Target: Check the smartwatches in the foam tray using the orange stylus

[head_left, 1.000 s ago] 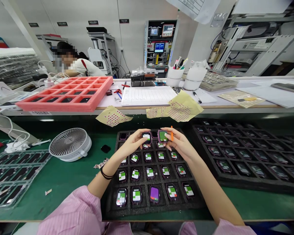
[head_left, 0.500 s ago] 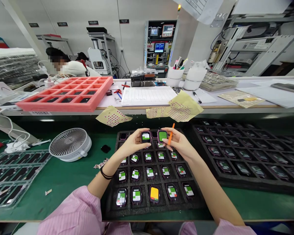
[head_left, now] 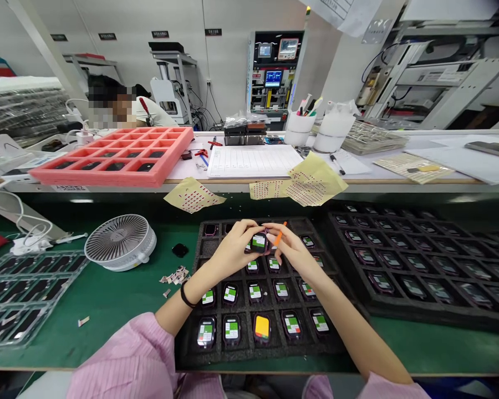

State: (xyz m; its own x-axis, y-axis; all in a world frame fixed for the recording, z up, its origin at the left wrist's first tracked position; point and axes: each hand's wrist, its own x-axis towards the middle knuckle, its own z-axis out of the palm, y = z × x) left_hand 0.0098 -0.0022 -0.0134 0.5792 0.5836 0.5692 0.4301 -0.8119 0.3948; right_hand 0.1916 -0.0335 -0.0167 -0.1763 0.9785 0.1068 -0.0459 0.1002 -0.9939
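Over the far part of a black foam tray point(head_left: 270, 354), my two hands meet at a smartwatch body point(head_left: 258, 243) with a lit green-and-white screen. My left hand point(head_left: 237, 244) is closed around its left side, thumb below and fingers above. Fingers of my right hand point(head_left: 293, 246) touch its right edge. A slim orange stick point(head_left: 279, 235) is also gripped in my right hand and slants up past the fingers. Under the hands, several similar watches point(head_left: 232, 330) lie in the tray's compartments with lit screens. One of them shows a yellow screen point(head_left: 261, 328).
A second black tray of dark-screened watches point(head_left: 413, 287) lies to the right. At left are a round fan point(head_left: 120, 242), a clear tray point(head_left: 33, 299) and small scraps point(head_left: 177, 276). Yellow sticker sheets point(head_left: 316, 180) hang from the shelf edge, near a pink foam tray point(head_left: 112, 158).
My hands have come together. Earlier each held a watch; now one shows between them, and the right hand's separate green-screened watch is no longer visible. The orange stick has tilted and shifted left.
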